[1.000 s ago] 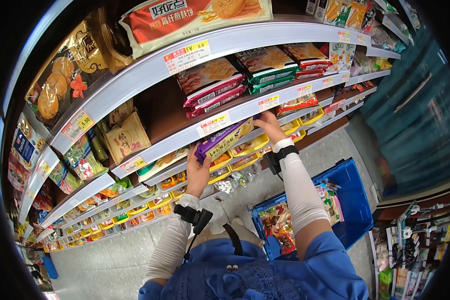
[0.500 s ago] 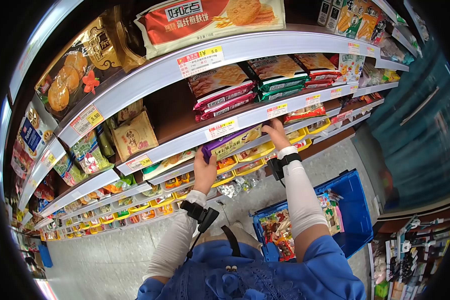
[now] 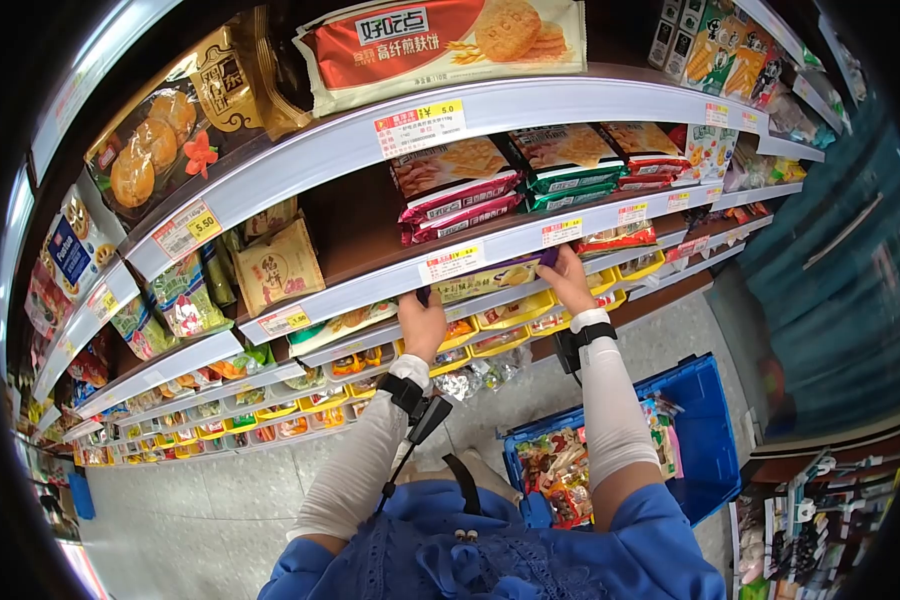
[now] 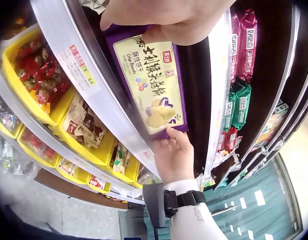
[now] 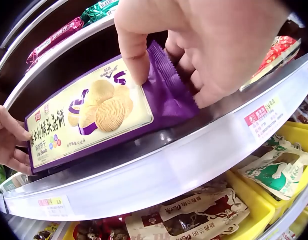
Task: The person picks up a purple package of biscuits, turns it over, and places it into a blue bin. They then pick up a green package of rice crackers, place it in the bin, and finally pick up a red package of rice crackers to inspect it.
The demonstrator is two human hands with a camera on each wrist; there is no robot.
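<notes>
A purple and cream packet of biscuits (image 3: pixel 490 281) lies between my two hands, over the lower shelf and partly hidden beneath the shelf edge above it in the head view. My left hand (image 3: pixel 422 326) grips its left end. At the other end, my right hand (image 3: pixel 570 281) pinches the crimped purple wrapper (image 5: pixel 169 90) between thumb and fingers. The right wrist view shows the printed face, with pictured biscuits, tilted up just behind the white shelf edge (image 5: pixel 144 172). In the left wrist view the packet (image 4: pixel 149 85) sits close to the dark shelf.
Red and green biscuit packs (image 3: pixel 565 165) are stacked on the shelf above. Yellow bins (image 3: pixel 510 310) of small wrapped snacks line the level below. A blue crate (image 3: pixel 705 430) holding packaged snacks stands on the floor at the right.
Both hands have moved the biscuit packet inward, from in front of the shelf edge to beneath it. More of it is now hidden in the head view.
</notes>
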